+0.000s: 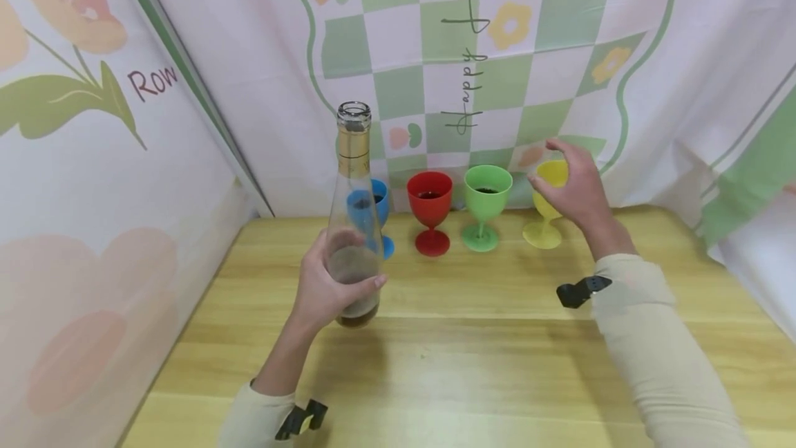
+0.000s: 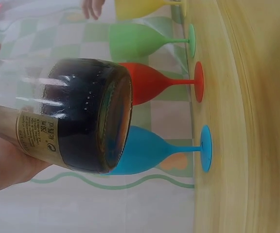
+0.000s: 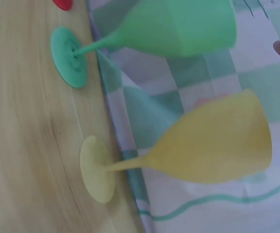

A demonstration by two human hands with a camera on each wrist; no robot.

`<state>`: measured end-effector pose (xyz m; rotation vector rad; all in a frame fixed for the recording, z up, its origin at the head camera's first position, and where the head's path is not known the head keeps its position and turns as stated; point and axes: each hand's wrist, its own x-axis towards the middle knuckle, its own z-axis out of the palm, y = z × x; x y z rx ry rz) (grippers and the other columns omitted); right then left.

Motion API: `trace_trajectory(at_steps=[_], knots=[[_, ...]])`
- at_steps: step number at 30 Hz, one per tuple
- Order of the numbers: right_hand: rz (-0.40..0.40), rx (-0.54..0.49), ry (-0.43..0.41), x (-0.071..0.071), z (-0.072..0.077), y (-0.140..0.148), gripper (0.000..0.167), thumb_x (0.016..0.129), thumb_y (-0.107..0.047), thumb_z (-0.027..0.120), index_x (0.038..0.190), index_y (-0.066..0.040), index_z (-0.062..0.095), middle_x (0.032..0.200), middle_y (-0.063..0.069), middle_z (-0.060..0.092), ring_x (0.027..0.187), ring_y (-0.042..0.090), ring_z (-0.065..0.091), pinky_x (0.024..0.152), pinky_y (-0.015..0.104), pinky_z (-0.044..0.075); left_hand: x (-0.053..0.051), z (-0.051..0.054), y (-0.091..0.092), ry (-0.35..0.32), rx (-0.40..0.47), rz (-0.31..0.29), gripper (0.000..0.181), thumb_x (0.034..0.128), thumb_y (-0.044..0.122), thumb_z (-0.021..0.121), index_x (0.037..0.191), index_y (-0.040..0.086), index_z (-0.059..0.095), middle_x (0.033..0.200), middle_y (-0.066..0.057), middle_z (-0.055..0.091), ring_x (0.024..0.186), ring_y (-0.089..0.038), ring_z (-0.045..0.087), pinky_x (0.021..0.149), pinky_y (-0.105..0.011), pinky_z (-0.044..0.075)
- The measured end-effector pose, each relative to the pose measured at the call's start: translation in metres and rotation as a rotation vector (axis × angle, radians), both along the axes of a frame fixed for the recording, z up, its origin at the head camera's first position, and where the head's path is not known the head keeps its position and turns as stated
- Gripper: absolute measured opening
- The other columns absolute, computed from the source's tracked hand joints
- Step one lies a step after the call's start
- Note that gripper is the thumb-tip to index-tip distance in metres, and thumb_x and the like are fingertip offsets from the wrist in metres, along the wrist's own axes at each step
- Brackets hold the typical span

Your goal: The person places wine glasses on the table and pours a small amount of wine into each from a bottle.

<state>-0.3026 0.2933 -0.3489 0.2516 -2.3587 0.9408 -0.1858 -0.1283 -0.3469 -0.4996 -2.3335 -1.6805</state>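
My left hand [image 1: 317, 287] grips a clear glass wine bottle [image 1: 354, 202] upright above the table, with a gold band on its uncorked neck. Dark liquid [image 2: 81, 111] fills the lower part of it in the left wrist view. Partly behind the bottle stands a blue goblet [image 1: 381, 207]. To its right are a red goblet [image 1: 430, 207] and a green goblet [image 1: 488, 198], dark liquid showing in all three. My right hand [image 1: 575, 185] holds nothing, its fingers and thumb apart near the rim of a yellow goblet [image 3: 213, 141]. In the head view that hand partly hides the yellow goblet's bowl.
The goblets stand in a row along the far edge of a wooden table [image 1: 460, 372]. Close behind them hangs a checked green and white curtain [image 1: 398, 88]. A flowered fabric panel [image 1: 124, 227] borders the left side.
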Motion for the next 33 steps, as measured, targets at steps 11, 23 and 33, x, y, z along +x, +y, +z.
trace_trajectory(at_steps=[11,23,33], knots=[[-0.053,-0.179,-0.135,0.001,-0.015,0.031,0.083,0.091,-0.031,0.072,0.156,-0.002,0.032,0.163,0.024,0.032,0.151,0.047,0.027,0.124,0.065,0.019,0.001,0.0,-0.002,0.014,0.001,-0.003,0.057,0.0715,0.014,0.088,0.122,0.014,0.061,0.124,-0.009,0.069,0.124,-0.024,0.057,0.111,-0.064,0.036],[-0.046,-0.392,-0.293,0.002,-0.031,0.039,0.101,0.091,-0.038,0.074,0.163,-0.009,0.01,0.17,0.016,0.017,0.157,0.039,0.018,0.13,0.052,0.016,0.003,-0.001,-0.002,-0.021,-0.032,0.004,0.057,0.073,0.015,0.088,0.123,0.015,0.06,0.124,-0.007,0.069,0.127,-0.024,0.055,0.113,-0.066,0.035],[-0.061,-0.477,-0.361,-0.002,-0.041,0.034,0.105,0.091,-0.033,0.075,0.164,-0.014,0.002,0.167,0.023,0.02,0.145,0.035,0.034,0.124,0.04,0.033,0.003,-0.001,-0.002,-0.027,-0.059,0.009,0.057,0.0726,0.018,0.088,0.122,0.015,0.06,0.123,-0.006,0.069,0.125,-0.025,0.056,0.11,-0.064,0.039]])
